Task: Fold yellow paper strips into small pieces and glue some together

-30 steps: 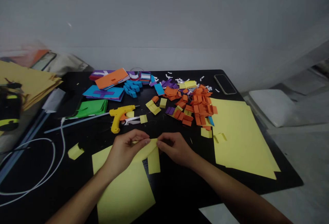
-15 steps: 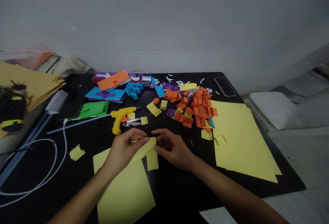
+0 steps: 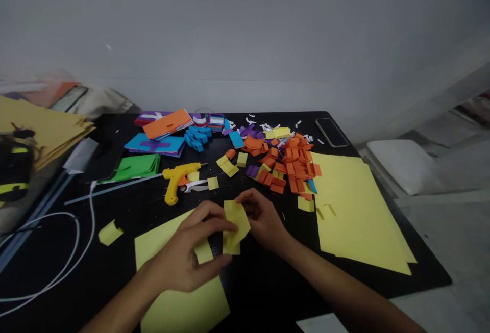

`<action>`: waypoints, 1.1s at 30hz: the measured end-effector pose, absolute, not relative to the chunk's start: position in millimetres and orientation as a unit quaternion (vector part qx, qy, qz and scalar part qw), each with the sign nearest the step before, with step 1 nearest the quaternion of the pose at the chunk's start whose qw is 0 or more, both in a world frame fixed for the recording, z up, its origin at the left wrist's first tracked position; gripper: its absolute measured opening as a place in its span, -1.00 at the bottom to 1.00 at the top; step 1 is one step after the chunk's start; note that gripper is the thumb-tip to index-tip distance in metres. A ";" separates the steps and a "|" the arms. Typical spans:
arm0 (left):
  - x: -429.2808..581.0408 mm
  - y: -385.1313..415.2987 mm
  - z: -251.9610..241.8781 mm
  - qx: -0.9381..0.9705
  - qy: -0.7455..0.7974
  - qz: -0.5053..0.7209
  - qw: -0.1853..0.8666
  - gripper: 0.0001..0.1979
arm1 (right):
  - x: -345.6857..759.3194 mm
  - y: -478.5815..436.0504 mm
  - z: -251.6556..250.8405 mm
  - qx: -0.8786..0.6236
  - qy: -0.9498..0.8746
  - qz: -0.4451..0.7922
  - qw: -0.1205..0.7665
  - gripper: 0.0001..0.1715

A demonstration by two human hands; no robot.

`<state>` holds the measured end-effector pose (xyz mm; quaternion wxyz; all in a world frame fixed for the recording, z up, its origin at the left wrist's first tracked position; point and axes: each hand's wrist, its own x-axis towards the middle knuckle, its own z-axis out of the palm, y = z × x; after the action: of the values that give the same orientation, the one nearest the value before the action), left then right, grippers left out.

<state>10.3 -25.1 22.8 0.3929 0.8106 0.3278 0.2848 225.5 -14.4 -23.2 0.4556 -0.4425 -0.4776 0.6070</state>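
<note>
A small folded piece of yellow paper [image 3: 238, 219] is pinched at its upper right corner by my right hand [image 3: 264, 218]. My left hand [image 3: 187, 251] reaches across from the left, its fingers apart and one fingertip over the front of the piece. Under my left hand and forearm lies a larger yellow sheet [image 3: 187, 307] on the black table [image 3: 268, 292]. Part of another yellow piece [image 3: 203, 251] shows between the left thumb and fingers.
A yellow glue gun [image 3: 176, 180] and scissors [image 3: 196, 185] lie beyond my hands. Orange folded pieces [image 3: 300, 162] are heaped at centre right, beside yellow sheets [image 3: 356, 210]. Behind them is a phone [image 3: 332, 132]. A white cable [image 3: 93, 215] curls at the left.
My left hand has moved down and opened. The small yellow piece now stands more upright at my right hand, which has stayed nearly in place. The view has shifted slightly.
</note>
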 end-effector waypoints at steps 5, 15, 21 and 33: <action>12.7 -27.6 22.4 0.828 0.328 0.255 0.377 -0.56 | 225.3 -17.7 -29.2 -0.442 -0.499 0.600 0.441 -0.66; 16.3 -24.2 15.0 0.875 0.313 0.241 0.280 -0.70 | 226.6 -21.7 -24.4 -0.450 -0.584 0.563 0.374 -0.70; 16.1 -24.6 14.4 0.878 0.302 0.236 0.285 -0.81 | 225.3 -22.0 -19.5 -0.443 -0.643 0.508 0.362 -0.78; 18.7 -33.0 20.1 0.893 0.268 0.236 0.276 -0.82 | 225.9 -22.9 -24.1 -0.402 -0.696 0.472 0.361 -0.66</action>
<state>18.7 -33.0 20.1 0.2756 0.8925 0.2677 0.2363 225.9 -22.9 -24.1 0.3610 -0.4024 -0.6964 0.4719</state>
